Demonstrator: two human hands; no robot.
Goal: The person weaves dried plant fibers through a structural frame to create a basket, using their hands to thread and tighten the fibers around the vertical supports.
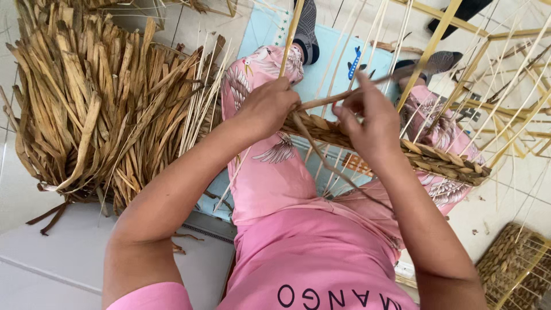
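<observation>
Woven rim (442, 161), both hands (270, 106) pinching a dry strand (321, 102) above it

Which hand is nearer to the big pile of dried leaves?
Left. The left hand grips the woven band just right of the leaf pile; the right hand works farther right, beyond it.

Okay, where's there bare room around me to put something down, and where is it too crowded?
Free: the pale floor at lower left, bordered by the dried leaf pile and your left arm. A smaller bare strip lies at right, between the woven band and the woven basket. Crowded: around both hands, left hand and right hand, among upright strips.
</observation>
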